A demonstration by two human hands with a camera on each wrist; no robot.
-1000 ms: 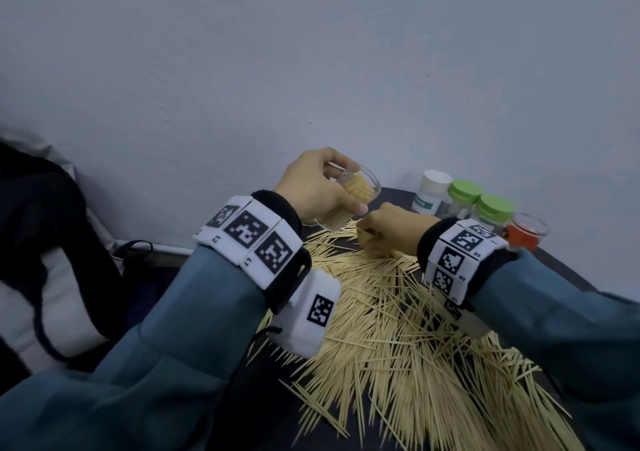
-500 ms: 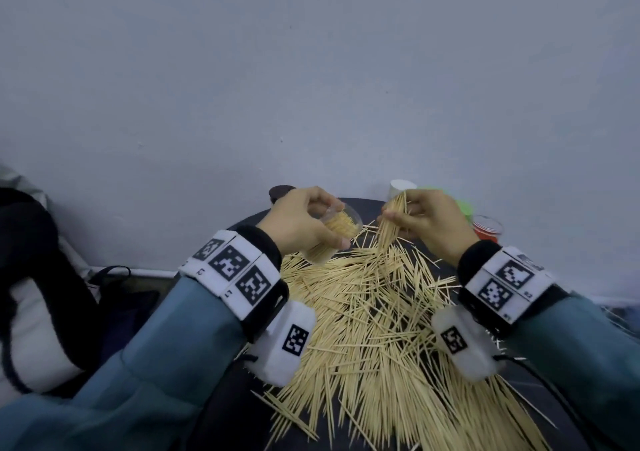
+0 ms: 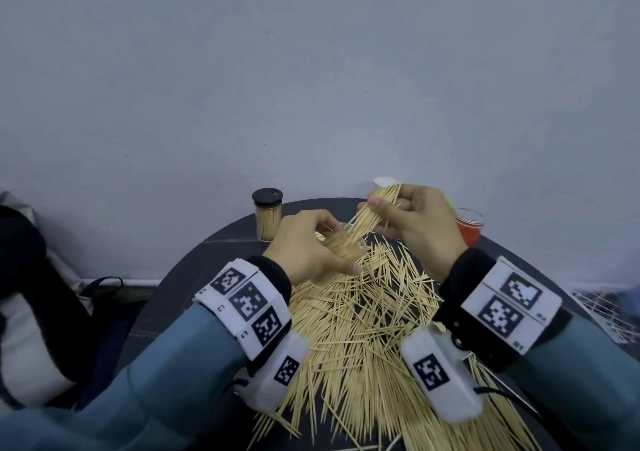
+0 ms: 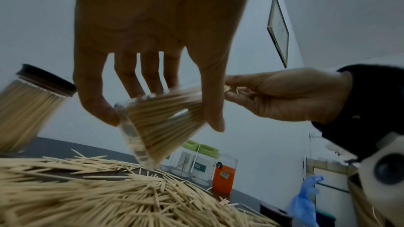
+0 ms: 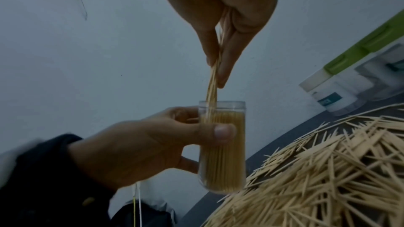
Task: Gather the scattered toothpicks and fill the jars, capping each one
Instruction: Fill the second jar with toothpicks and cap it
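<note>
Dark round table (image 3: pixel 194 263), grey wall behind. My left hand (image 3: pixel 304 246) grips the open jar (image 5: pixel 221 146), tilted toward my right hand (image 3: pixel 412 222), which pinches a bundle (image 3: pixel 367 215) feeding in.

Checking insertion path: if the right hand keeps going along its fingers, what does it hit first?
The open clear jar in the left hand. The right hand points its toothpick bundle into the jar mouth; fingertips would likely meet the rim.

Perhaps six jars (image 3: pixel 267 214), two hands (image 3: pixel 304 248)
</note>
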